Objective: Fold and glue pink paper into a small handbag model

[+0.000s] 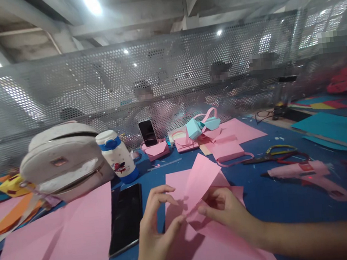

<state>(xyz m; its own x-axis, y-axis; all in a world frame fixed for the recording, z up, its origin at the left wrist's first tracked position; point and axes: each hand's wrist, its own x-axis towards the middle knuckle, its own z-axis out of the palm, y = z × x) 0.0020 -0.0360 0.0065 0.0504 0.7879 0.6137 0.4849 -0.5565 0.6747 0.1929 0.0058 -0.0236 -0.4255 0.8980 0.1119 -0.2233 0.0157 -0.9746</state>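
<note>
A pink paper sheet (197, 185), partly folded into a pointed flap, lies on the blue table (278, 201) in front of me. My left hand (158, 225) pinches the sheet's left edge between thumb and fingers. My right hand (227, 208) grips the fold from the right, fingers curled round the paper's middle. A black phone (125, 218) lies flat just left of my left hand.
A large creased pink sheet (58, 243) lies at the left. Behind are a white bag (62, 161), a white bottle (117, 156), a propped phone (148, 133) and folded paper boxes (200, 127). Scissors (274, 155) and a pink glue gun (306, 172) lie at the right. A perforated metal screen (168, 77) backs the table.
</note>
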